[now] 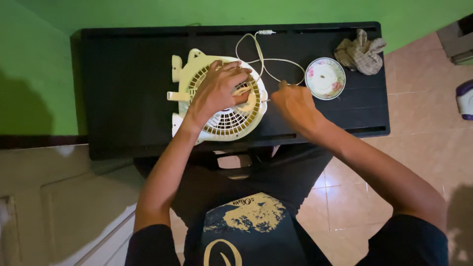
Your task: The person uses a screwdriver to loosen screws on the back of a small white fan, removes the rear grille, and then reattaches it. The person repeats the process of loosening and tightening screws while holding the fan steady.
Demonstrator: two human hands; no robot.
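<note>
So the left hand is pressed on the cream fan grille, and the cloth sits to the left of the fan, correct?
Not quite. The left hand does press on the cream fan grille, but the cloth lies to the right of the fan, at the table's far right corner beyond the small floral dish. The head view shows this.

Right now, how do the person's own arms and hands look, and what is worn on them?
Both arms are bare from the hands up past the elbows. The left hand and right hand wear no gloves, and I see no rings, watch or bracelet. Short dark sleeves cover only the upper arms; they belong to a dark shirt with a pale yellow print on the chest.
</note>
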